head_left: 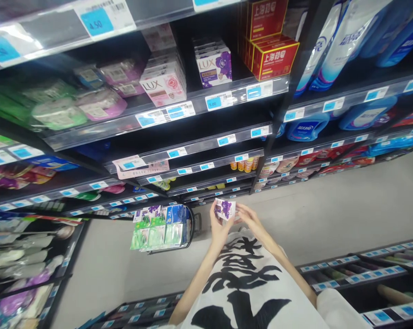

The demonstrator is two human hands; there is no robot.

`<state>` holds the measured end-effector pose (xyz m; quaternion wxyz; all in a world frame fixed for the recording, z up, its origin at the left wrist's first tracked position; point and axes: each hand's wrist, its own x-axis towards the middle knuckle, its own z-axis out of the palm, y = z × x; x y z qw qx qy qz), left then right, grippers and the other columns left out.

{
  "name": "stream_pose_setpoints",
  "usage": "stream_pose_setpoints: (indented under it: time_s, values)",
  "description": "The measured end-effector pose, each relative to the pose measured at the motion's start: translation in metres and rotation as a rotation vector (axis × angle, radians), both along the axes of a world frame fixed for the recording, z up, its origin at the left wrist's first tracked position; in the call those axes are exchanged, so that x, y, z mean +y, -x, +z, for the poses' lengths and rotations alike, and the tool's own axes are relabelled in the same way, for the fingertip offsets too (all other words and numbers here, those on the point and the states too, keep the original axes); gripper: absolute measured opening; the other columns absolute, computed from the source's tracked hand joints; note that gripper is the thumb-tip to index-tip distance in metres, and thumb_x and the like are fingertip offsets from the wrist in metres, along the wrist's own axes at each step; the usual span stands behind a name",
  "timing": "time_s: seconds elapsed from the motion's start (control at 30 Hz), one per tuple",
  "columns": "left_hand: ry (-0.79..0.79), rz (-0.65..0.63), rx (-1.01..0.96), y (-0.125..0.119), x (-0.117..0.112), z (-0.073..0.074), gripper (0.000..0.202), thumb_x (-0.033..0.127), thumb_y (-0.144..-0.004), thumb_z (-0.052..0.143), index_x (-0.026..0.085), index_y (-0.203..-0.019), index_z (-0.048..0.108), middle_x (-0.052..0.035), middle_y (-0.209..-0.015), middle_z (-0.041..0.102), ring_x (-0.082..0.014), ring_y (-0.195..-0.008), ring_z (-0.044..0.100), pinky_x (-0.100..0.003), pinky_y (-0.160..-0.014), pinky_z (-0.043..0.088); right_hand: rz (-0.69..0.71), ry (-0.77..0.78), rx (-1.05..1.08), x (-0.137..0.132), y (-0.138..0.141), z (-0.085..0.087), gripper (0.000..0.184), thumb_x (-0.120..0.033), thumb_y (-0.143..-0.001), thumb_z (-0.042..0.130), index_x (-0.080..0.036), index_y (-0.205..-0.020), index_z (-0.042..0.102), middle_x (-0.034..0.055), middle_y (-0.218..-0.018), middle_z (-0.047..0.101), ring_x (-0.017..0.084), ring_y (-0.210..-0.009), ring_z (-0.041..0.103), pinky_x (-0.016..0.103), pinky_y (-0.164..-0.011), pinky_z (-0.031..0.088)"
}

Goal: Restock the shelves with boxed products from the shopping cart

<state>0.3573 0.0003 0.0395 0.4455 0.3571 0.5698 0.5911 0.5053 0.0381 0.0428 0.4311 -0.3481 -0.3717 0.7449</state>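
My left hand (217, 225) and my right hand (250, 218) together hold a small white and purple Lux soap box (225, 209) close to my chest. The left fingers wrap its left side, the right fingers touch its right edge. Below the hands is my white shirt with black brush marks (244, 283). High on the shelf stand a matching stack of purple Lux boxes (214, 61) and a stack of pink Lux boxes (164, 77).
A shopping basket (163, 227) packed with boxed goods sits on the floor left of my hands. Red boxes (271, 50) and blue detergent bottles (343, 41) fill the upper right shelves. Black shelving with blue price tags (215, 101) surrounds the grey aisle floor (346, 214).
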Motion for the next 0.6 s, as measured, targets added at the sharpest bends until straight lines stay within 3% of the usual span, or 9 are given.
stream_pose_setpoints:
  time_s: [0.13,0.27,0.37,0.5,0.6]
  values:
    - [-0.024,0.094,0.238,-0.002,0.001,-0.004,0.106,0.037,-0.064,0.095,0.025,-0.153,0.038,-0.0172,-0.155,0.043,-0.0368,-0.145,0.047,-0.052,-0.121,0.041,-0.004,0.005,-0.028,-0.001,0.001,-0.001,0.047,-0.047,-0.086,0.078,-0.027,-0.128,0.072,0.0083,-0.129,0.074,0.024,-0.11,0.072,0.031,-0.079,0.063]
    - [-0.049,0.134,0.498,-0.003,-0.001,0.003,0.109,0.034,-0.06,0.097,0.024,-0.153,0.041,-0.0167,-0.148,0.047,-0.0387,-0.144,0.048,-0.055,-0.122,0.039,-0.057,0.072,-0.02,-0.001,0.004,-0.003,0.046,-0.049,-0.079,0.084,-0.023,-0.116,0.073,0.0076,-0.114,0.079,0.022,-0.101,0.073,0.029,-0.075,0.062]
    - [-0.064,0.127,0.56,-0.004,-0.003,0.01,0.108,0.033,-0.061,0.097,0.025,-0.153,0.041,-0.0158,-0.145,0.049,-0.0382,-0.139,0.052,-0.054,-0.119,0.042,-0.083,0.096,-0.033,-0.001,0.004,-0.003,0.046,-0.048,-0.077,0.086,-0.022,-0.111,0.073,0.0063,-0.104,0.079,0.021,-0.094,0.073,0.028,-0.073,0.061]
    - [-0.097,0.114,0.579,-0.004,-0.002,0.011,0.105,0.03,-0.064,0.095,0.027,-0.154,0.041,-0.0149,-0.145,0.05,-0.0376,-0.138,0.053,-0.055,-0.118,0.043,-0.072,0.057,-0.092,-0.001,0.002,-0.002,0.042,-0.049,-0.081,0.082,-0.021,-0.112,0.075,0.0068,-0.109,0.078,0.021,-0.093,0.072,0.029,-0.073,0.061]
    - [-0.22,0.106,0.636,-0.003,-0.001,0.004,0.097,0.024,-0.07,0.09,0.029,-0.154,0.042,-0.0146,-0.148,0.049,-0.0368,-0.141,0.051,-0.056,-0.119,0.042,-0.104,0.094,-0.074,-0.003,0.003,-0.003,0.048,-0.049,-0.08,0.082,-0.024,-0.12,0.075,0.0064,-0.122,0.076,0.022,-0.097,0.072,0.031,-0.078,0.061]
